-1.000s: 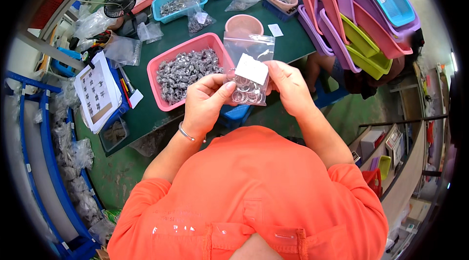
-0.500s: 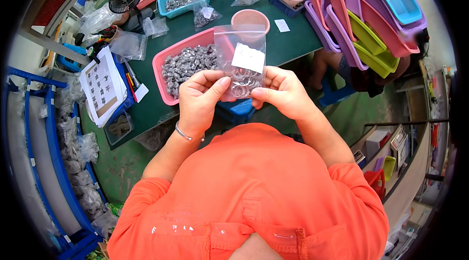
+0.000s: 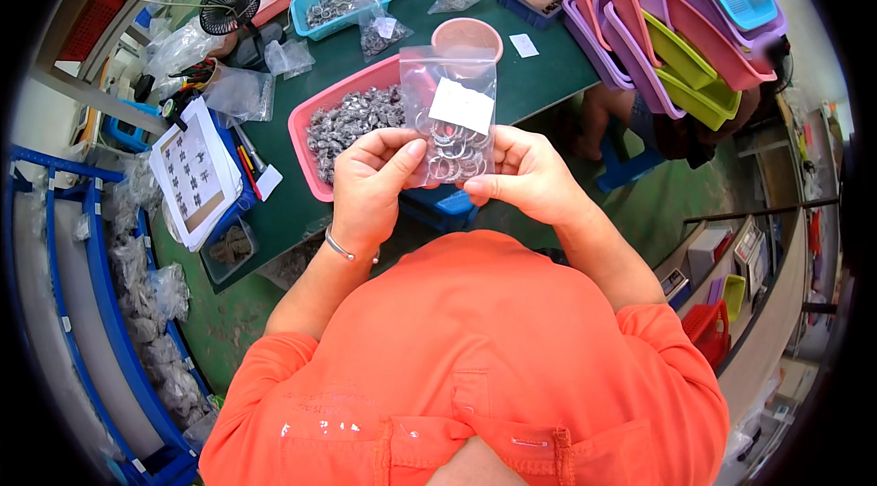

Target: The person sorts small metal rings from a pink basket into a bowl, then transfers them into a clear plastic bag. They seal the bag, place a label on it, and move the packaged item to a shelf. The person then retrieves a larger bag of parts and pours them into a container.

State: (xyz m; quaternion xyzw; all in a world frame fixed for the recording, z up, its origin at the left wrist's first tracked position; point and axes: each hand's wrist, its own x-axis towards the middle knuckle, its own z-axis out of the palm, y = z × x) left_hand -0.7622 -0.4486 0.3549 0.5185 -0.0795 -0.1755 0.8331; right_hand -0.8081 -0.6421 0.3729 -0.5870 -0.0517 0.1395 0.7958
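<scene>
Both hands (image 3: 369, 183) hold the bag (image 3: 446, 141), the right (image 3: 533, 177) now lower.

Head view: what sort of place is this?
Probably a small-parts workshop: a clear bag of silvery rings, a pink tray of small grey pieces on the green table, and stacked coloured trays at right.

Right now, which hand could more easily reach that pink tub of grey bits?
Probably the left hand: it looks nearer the pink tub. The right hand is farther away, across the clear zip bag of rings that both hands hold.
</scene>
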